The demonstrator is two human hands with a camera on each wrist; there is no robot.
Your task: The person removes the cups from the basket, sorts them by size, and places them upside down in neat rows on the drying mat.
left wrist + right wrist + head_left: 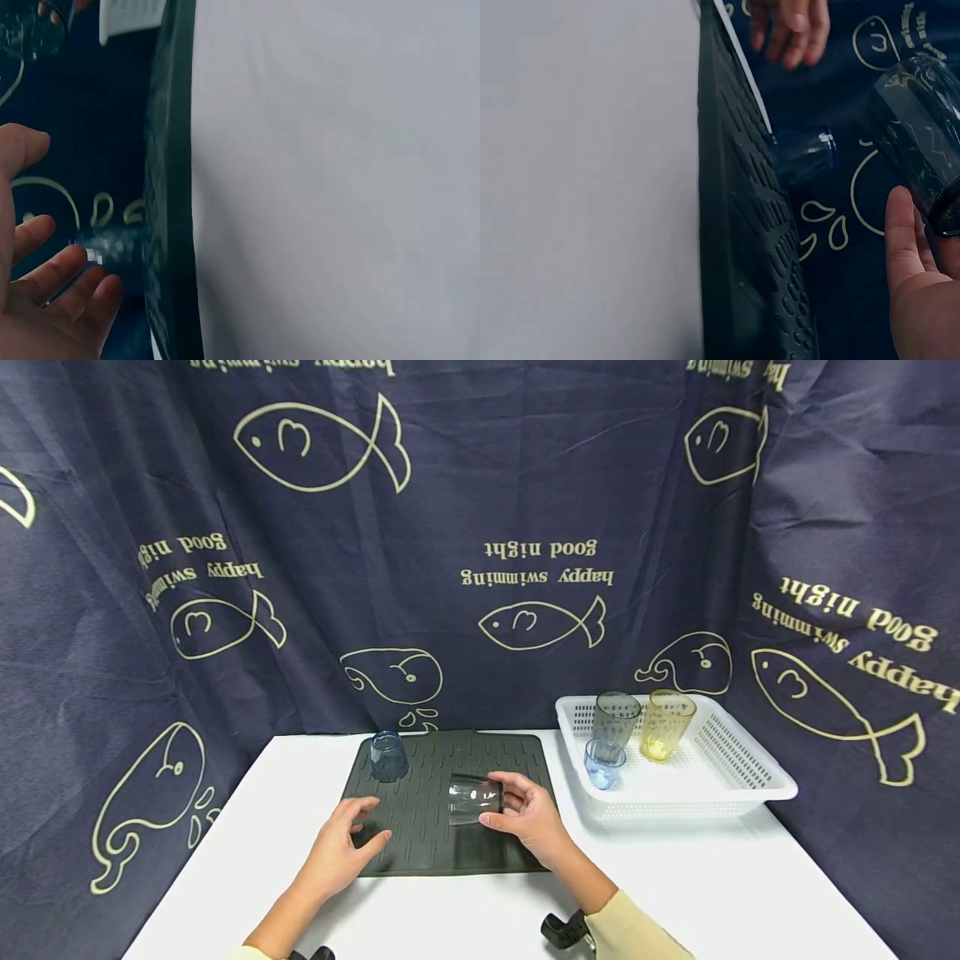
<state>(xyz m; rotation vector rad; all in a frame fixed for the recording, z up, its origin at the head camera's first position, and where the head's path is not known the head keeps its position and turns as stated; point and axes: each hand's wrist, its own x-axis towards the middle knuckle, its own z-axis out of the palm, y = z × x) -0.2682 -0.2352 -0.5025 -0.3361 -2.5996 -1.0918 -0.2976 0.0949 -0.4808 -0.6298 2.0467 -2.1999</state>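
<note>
My right hand (532,818) grips a smoky grey drinking glass (472,800) by one end and holds it on its side above the dark ridged mat (420,852). In the right wrist view, thumb and fingers are at the thick end of that glass (915,124). My left hand (341,852) hovers by the mat's left front edge, fingers loosely bent and apart, holding nothing. A dark blue glass (389,758) stands at the back left of the mat, beyond the left hand and touched by neither.
At the right of the white table (660,885) is a white perforated basket (731,768). Inside it are a grey glass (617,718), a yellow glass (667,724) and a small light-blue glass (603,763). A navy curtain (450,527) with fish drawings surrounds the table.
</note>
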